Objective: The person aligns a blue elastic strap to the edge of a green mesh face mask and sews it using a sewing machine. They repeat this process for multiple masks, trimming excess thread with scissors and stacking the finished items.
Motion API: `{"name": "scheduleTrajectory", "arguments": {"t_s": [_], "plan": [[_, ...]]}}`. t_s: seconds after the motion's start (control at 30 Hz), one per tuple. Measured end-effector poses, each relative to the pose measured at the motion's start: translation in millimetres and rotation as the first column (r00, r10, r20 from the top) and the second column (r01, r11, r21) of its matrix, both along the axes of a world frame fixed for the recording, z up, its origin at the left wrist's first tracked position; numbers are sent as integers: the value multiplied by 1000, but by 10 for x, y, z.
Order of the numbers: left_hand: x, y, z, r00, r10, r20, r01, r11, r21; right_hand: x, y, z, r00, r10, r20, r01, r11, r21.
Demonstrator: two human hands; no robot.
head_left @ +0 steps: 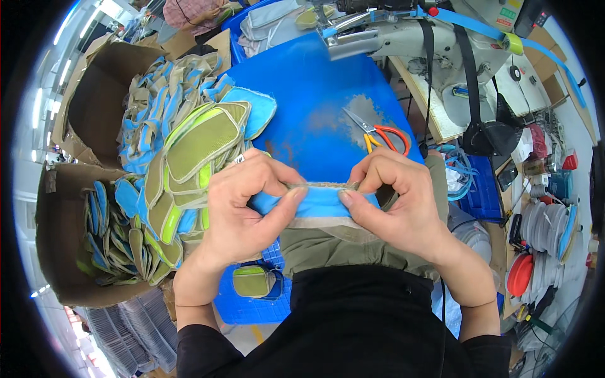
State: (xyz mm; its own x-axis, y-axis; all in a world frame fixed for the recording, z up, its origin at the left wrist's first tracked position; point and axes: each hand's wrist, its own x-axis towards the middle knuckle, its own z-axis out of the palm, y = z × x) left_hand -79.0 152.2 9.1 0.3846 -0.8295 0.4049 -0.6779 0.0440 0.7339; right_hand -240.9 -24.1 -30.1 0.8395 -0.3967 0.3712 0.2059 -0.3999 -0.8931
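Between my two hands a light-blue fabric piece with beige edging (321, 205) is stretched by its upper edge, above my lap. My left hand (242, 205) pinches one end of that edge between thumb and fingers. The other end is pinched the same way by my right hand (403, 198). Beyond my right hand, scissors with orange handles (370, 128) lie on the blue work surface (309, 94), blades partly apart. Close to my left hand, a heap of green mesh pads with pale edging (205, 142) overlaps the surface's left side.
At left stand two cardboard boxes, an upper one (91, 101) with blue and beige pieces and a lower one (57, 227) with pads. A sewing machine (403, 41) is at the far right. Thread spools (545, 227) line the right side. A blue basket (236, 310) sits below.
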Motion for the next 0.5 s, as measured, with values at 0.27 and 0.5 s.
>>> {"name": "scheduleTrajectory", "arguments": {"t_s": [0.27,0.5], "plan": [[34,-127,150,999,-32,35,30,999,44,-6,-67,37,1000,-4,-3,5,999,45],[241,-377,314,997,-61,46,54,990,129,117,-238,127,997,10,-73,-1,993,121]]}}
